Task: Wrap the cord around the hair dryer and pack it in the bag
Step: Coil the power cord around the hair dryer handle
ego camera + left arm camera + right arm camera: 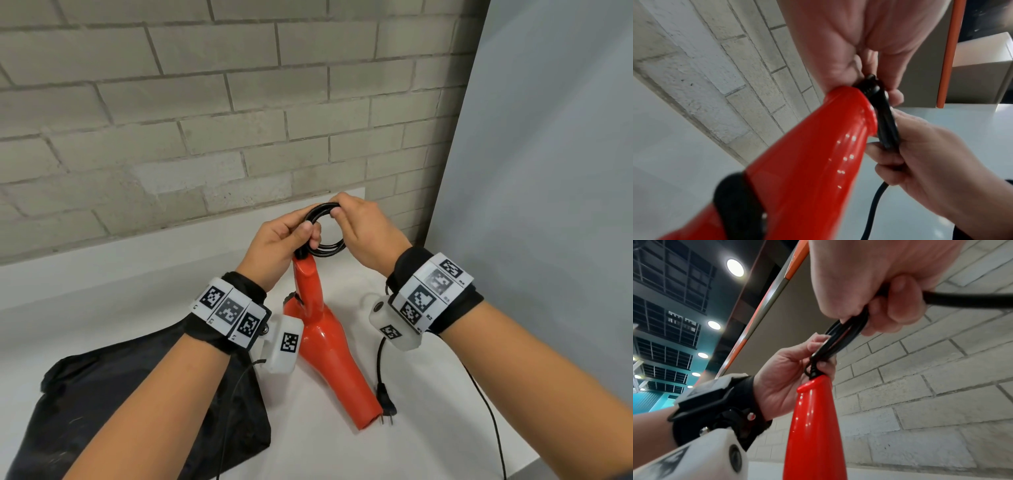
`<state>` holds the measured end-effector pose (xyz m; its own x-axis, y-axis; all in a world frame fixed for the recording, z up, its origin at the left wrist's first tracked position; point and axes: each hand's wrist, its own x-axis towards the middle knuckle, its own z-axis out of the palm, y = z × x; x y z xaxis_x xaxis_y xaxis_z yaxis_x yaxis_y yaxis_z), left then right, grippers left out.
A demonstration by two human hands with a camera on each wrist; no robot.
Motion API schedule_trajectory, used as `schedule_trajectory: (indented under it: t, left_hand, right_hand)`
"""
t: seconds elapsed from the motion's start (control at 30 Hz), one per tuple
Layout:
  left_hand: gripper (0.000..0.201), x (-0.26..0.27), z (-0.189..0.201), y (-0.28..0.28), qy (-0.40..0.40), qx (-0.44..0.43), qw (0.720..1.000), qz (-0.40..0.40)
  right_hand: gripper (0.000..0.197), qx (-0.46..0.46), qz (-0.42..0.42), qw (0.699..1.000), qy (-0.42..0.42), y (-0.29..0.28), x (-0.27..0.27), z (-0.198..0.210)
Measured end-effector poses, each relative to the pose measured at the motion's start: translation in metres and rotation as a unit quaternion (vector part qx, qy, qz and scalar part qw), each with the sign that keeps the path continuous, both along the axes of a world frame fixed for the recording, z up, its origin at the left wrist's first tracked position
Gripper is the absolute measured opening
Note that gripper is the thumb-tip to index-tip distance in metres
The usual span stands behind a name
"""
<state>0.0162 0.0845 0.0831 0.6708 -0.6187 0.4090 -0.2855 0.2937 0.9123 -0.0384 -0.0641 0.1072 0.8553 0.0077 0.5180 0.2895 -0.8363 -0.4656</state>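
A red hair dryer stands on the white table with its handle up and its nozzle down toward me. Above the handle end the black cord is gathered into a small coil of several loops. My left hand pinches the coil's left side, just above the cord's black collar. Gripping the coil's right side is my right hand. The loose tail of cord hangs down to the plug beside the nozzle. A black fabric bag lies flat at the left.
A grey brick wall rises just behind the table. A pale panel closes the right side. A thin black wire from my right wristband trails over the table's right part, near its front edge.
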Motion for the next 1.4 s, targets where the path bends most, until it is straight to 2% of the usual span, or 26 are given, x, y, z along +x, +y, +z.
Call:
schedule_trajectory:
  t: [0.17,0.27,0.33,0.37,0.4,0.43,0.5,0.53,0.6,0.67,0.73,0.83,0.93,1.07,1.13,1.2,1.3,1.4]
  left_hand:
    - [0.025,0.000,-0.004,-0.003,-0.031,-0.001,0.996,0.084]
    - [0.022,0.001,-0.003,-0.002,-0.029,0.005,0.994,0.107]
    - [0.020,0.002,-0.003,-0.002,-0.030,0.013,0.993,0.113]
    - [0.020,0.002,-0.003,-0.003,-0.032,0.018,0.993,0.114]
    - [0.020,0.002,-0.003,-0.004,-0.035,0.023,0.992,0.115]
    - [0.019,0.002,-0.003,-0.005,-0.038,0.029,0.992,0.117]
    - [0.019,0.003,-0.002,-0.006,-0.047,0.040,0.991,0.117]
    - [0.019,0.003,-0.001,-0.007,-0.051,0.044,0.991,0.116]
    - [0.020,0.001,-0.001,-0.010,-0.058,0.049,0.991,0.114]
    - [0.022,-0.002,-0.001,-0.013,-0.072,0.058,0.989,0.112]
    - [0.023,-0.004,0.000,-0.017,-0.086,0.072,0.987,0.112]
    - [0.022,-0.007,0.001,-0.022,-0.095,0.082,0.986,0.113]
    - [0.022,-0.010,0.002,-0.024,-0.096,0.080,0.986,0.115]
    - [0.024,-0.013,0.002,-0.025,-0.099,0.086,0.985,0.114]
    - [0.025,-0.014,0.002,-0.025,-0.098,0.089,0.984,0.116]
    - [0.026,-0.014,0.002,-0.026,-0.097,0.092,0.984,0.116]
    - [0.028,-0.013,0.003,-0.026,-0.091,0.093,0.985,0.114]
    - [0.028,-0.014,0.005,-0.029,-0.086,0.098,0.985,0.117]
  right_hand:
    - [0.027,0.042,0.027,0.999,0.008,-0.004,-0.006,0.002]
    - [0.033,0.056,-0.060,0.995,-0.063,-0.017,-0.018,0.000]
    - [0.020,0.065,-0.126,0.983,-0.114,-0.027,-0.033,-0.003]
    - [0.010,0.068,-0.138,0.982,-0.110,-0.030,-0.040,-0.007]
    - [0.004,0.068,-0.136,0.986,-0.074,-0.033,-0.046,-0.012]
    - [0.008,0.059,-0.130,0.990,-0.006,-0.036,-0.051,-0.020]
    - [0.014,0.019,-0.095,0.976,0.195,-0.039,-0.060,-0.041]
    - [0.017,-0.018,-0.067,0.952,0.297,-0.039,-0.063,-0.052]
    - [0.027,-0.089,-0.007,0.885,0.456,-0.037,-0.069,-0.075]
    - [0.033,-0.117,0.022,0.827,0.549,-0.031,-0.077,-0.089]
    - [0.033,-0.121,0.022,0.795,0.593,-0.025,-0.082,-0.098]
    - [0.025,-0.114,-0.003,0.790,0.603,-0.016,-0.087,-0.105]
    - [0.031,-0.184,-0.047,0.786,0.589,-0.010,-0.086,-0.110]
    - [0.030,-0.276,-0.074,0.739,0.610,-0.009,-0.087,-0.110]
    - [0.044,-0.284,-0.089,0.751,0.589,-0.013,-0.090,-0.113]
    - [0.048,-0.271,-0.100,0.769,0.570,-0.018,-0.093,-0.112]
    - [0.041,-0.248,-0.118,0.778,0.565,-0.030,-0.095,-0.107]
    - [0.032,-0.176,-0.144,0.823,0.521,-0.046,-0.089,-0.098]
